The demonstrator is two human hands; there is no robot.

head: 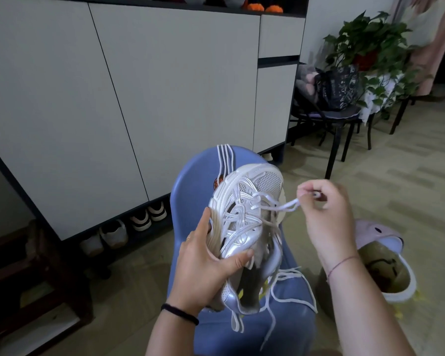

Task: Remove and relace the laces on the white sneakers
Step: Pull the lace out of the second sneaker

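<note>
A white and silver sneaker (244,222) is held up over a blue plastic chair (190,176), toe pointing away. My left hand (208,263) grips it by the sole and side, thumb across the silver upper. My right hand (324,211) is to the right of the shoe and pinches a loop of its white lace (283,205) pulled sideways out of the upper eyelets. The lace's loose ends (293,281) trail over the chair seat. Another white lace (225,160) hangs folded over the chair's back.
A tall white cabinet (113,98) fills the left, with several shoes (139,219) tucked under it. A pale lidded bin (385,263) stands open at the right. Behind it are a black chair (337,119) with bags and a potted plant (370,39).
</note>
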